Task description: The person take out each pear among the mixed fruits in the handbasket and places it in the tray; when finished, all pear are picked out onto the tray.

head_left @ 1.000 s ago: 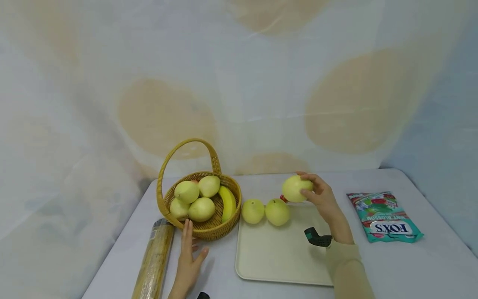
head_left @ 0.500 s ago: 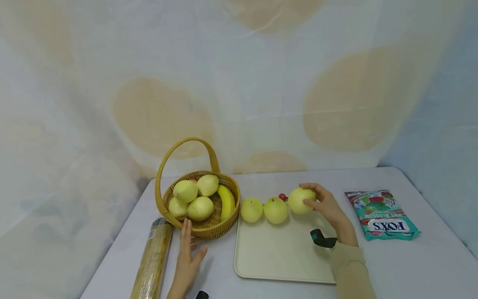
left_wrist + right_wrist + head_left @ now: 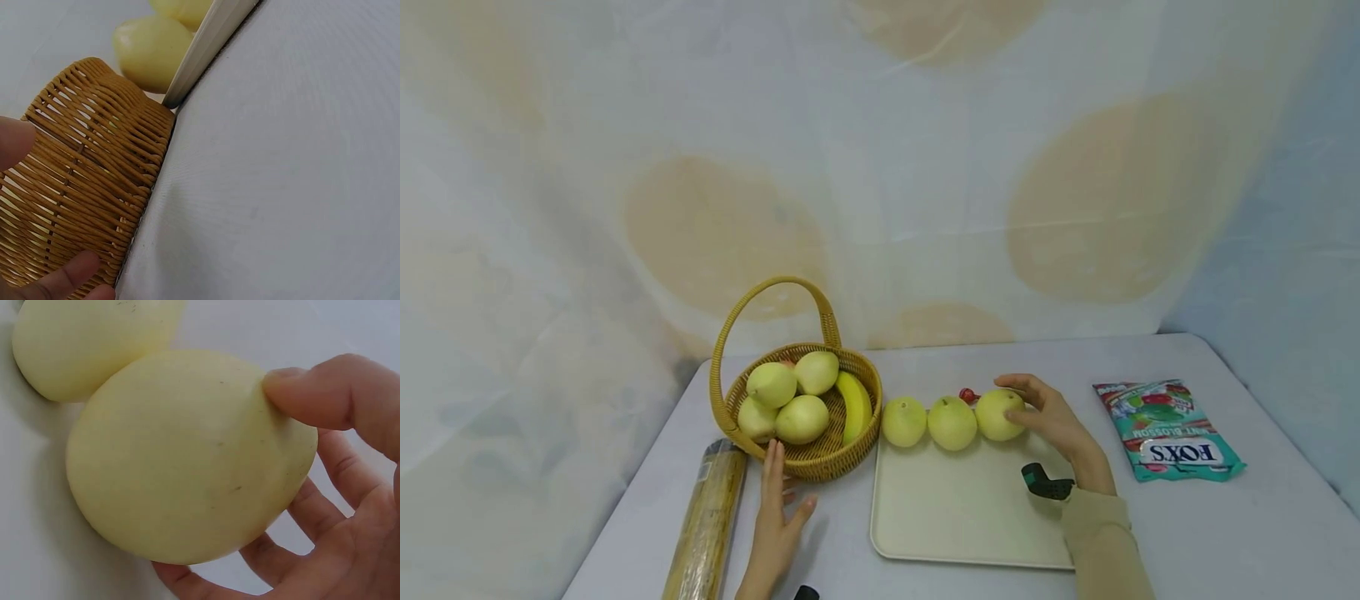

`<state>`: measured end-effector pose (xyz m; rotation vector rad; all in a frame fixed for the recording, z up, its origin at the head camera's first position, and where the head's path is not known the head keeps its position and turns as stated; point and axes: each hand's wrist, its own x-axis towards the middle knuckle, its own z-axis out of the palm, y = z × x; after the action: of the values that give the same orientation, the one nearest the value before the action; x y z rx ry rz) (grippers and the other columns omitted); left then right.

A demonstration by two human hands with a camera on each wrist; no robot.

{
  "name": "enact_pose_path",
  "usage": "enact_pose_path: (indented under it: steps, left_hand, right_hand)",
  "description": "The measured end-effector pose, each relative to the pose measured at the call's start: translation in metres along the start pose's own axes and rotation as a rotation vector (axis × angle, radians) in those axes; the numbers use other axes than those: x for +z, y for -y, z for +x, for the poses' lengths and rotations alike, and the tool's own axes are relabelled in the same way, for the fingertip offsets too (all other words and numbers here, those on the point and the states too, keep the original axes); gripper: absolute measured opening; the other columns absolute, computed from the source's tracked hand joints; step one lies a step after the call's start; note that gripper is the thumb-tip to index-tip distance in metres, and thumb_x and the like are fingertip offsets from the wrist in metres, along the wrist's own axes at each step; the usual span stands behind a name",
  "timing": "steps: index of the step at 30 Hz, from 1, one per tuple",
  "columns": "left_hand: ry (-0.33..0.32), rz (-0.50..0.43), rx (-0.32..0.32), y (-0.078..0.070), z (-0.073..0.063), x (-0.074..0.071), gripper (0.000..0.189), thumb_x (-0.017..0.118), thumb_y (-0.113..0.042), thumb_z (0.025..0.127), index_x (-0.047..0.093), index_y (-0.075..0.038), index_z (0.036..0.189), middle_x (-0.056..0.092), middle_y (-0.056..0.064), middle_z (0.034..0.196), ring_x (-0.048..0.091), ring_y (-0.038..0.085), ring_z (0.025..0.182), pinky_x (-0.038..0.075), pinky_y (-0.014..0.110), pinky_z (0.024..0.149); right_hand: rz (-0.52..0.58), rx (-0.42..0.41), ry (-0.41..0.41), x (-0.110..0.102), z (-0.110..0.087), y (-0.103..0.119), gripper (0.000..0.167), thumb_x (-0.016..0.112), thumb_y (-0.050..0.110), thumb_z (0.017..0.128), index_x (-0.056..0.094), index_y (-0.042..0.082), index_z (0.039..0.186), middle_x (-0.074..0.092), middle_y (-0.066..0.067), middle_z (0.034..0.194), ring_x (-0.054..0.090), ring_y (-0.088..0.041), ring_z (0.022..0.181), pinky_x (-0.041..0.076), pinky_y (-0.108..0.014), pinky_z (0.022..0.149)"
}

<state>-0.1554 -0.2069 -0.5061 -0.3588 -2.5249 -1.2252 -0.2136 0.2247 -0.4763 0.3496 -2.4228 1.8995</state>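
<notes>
My right hand grips a yellow-green pear at the back of the cream tray. In the right wrist view the thumb presses one side of that pear while the fingers curl round beneath it. Two more pears, a left one and a middle one, line up beside it along the tray's back edge. My left hand has its fingers stretched against the front of the wicker basket. Several pears and a banana lie inside the basket.
Left of the basket lies a long plastic-wrapped yellowish pack. A teal FOX'S candy bag rests on the right of the table. A small red item sits just behind the tray. A patterned cloth hangs behind.
My right hand has lowered its pear from above the tray's back edge to the end of the row, beside the middle pear. My left hand has stayed at the basket.
</notes>
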Motion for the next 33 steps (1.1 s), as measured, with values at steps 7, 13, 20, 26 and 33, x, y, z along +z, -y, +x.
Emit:
enact_pose_path:
  steps: [7,13,20,26,33]
  left_hand:
    - [-0.004,-0.015,-0.002,-0.001,0.000,0.001,0.087,0.066,-0.008,0.089,0.011,-0.011,0.157,0.007,0.018,0.163,0.055,0.036,0.116,0.050,0.047,0.085]
    - [0.007,-0.008,-0.017,-0.002,0.000,0.001,0.086,0.065,-0.009,0.090,0.010,-0.012,0.157,0.005,0.018,0.163,0.054,0.036,0.118,0.049,0.047,0.086]
    - [0.006,0.002,-0.020,-0.002,0.000,0.000,0.085,0.065,-0.009,0.091,0.011,-0.011,0.157,0.006,0.019,0.162,0.054,0.037,0.117,0.050,0.047,0.086]
    - [0.003,-0.001,-0.015,0.000,0.000,0.000,0.086,0.065,-0.008,0.090,0.011,-0.010,0.157,0.006,0.019,0.162,0.054,0.039,0.118,0.050,0.049,0.086]
    - [-0.002,-0.009,-0.017,0.002,0.000,0.001,0.087,0.066,-0.007,0.089,0.011,-0.009,0.157,0.006,0.019,0.162,0.053,0.039,0.119,0.049,0.049,0.086]
  right_hand:
    - [0.014,0.002,-0.012,0.006,0.003,-0.001,0.047,0.063,0.014,0.094,0.049,0.001,0.136,0.048,-0.021,0.143,0.041,-0.028,0.134,0.032,-0.045,0.112]
    - [-0.012,0.071,-0.015,0.009,0.004,0.004,0.051,0.063,0.020,0.094,0.047,0.005,0.140,0.045,-0.021,0.147,0.029,-0.045,0.140,0.020,-0.065,0.112]
    - [-0.038,0.116,-0.013,0.010,0.002,0.009,0.058,0.067,0.023,0.091,0.045,0.007,0.142,0.045,-0.019,0.147,0.031,-0.043,0.137,0.023,-0.065,0.109]
    - [-0.012,0.057,-0.090,0.009,0.006,0.013,0.059,0.064,0.020,0.093,0.040,0.004,0.144,0.043,-0.022,0.148,0.034,-0.039,0.138,0.024,-0.061,0.112]
    - [0.039,-0.026,-0.270,0.008,0.008,0.030,0.054,0.063,0.023,0.095,0.043,0.005,0.142,0.058,-0.002,0.135,0.050,0.002,0.119,0.043,-0.010,0.095]
